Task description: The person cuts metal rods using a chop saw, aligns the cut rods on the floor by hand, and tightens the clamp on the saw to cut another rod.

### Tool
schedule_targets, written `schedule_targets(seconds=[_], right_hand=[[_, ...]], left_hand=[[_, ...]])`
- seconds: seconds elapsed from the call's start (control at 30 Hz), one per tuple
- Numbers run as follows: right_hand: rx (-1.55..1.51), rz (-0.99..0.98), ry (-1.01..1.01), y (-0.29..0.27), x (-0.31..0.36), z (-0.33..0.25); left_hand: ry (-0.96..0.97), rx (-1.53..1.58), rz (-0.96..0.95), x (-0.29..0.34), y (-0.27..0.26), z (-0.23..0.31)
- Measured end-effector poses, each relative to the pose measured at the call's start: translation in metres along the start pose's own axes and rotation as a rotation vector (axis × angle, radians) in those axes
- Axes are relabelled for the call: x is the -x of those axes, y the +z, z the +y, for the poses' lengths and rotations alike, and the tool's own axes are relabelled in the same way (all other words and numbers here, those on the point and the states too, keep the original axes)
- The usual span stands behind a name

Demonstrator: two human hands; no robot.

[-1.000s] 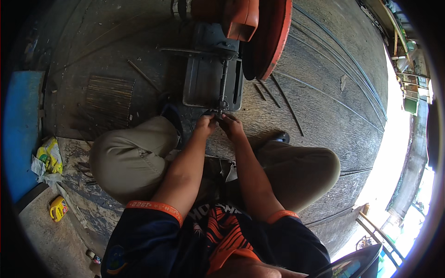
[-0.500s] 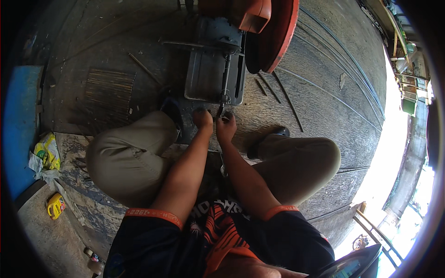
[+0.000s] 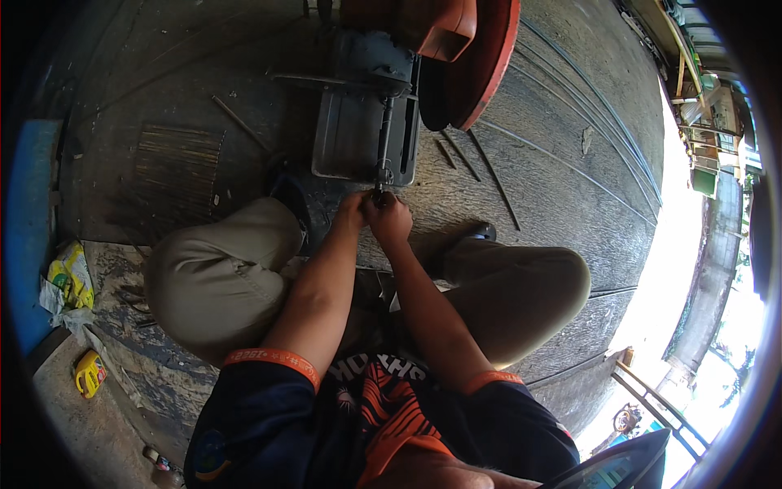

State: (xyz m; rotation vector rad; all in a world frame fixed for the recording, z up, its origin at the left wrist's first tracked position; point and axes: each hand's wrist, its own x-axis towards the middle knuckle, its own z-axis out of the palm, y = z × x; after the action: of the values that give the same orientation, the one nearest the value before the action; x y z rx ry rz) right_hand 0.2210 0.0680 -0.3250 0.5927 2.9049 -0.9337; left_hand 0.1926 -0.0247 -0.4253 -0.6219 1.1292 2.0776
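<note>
A red cut-off saw (image 3: 444, 37) with a large round guard stands ahead of me. Its dark metal base (image 3: 336, 134) carries a clamp screw (image 3: 384, 134) that runs toward me. At the screw's near end is a small clamp handle (image 3: 379, 194). My right hand (image 3: 390, 220) is closed round this handle. My left hand (image 3: 352, 210) is closed against it from the left, touching the right hand. The fingertips of both hands are mostly hidden behind the knuckles.
Cut rods (image 3: 181, 155) lie in a row at left, near a single loose rod (image 3: 241, 124). Short dark bars (image 3: 494, 179) and long thin rods (image 3: 582, 102) lie on the floor at right. A yellow bottle (image 3: 90, 374) and a yellow bag (image 3: 72, 277) sit at far left.
My hands have come together at the clamp handle; a gap showed between them before. The whole view has shifted slightly, so the saw appears a little further left.
</note>
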Motion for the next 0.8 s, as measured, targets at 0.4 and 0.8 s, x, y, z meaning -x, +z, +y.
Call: schedule_targets(seconds=[0.4,0.8], right_hand=[[-0.174,0.088,0.272,0.025,-0.011,0.047],[-0.108,0.039,-0.03,0.016,0.019,-0.003]], left_hand=[[0.265,-0.512,0.848,0.025,0.066,0.017],[0.089,-0.079,0.863,-0.012,-0.009,-0.018]])
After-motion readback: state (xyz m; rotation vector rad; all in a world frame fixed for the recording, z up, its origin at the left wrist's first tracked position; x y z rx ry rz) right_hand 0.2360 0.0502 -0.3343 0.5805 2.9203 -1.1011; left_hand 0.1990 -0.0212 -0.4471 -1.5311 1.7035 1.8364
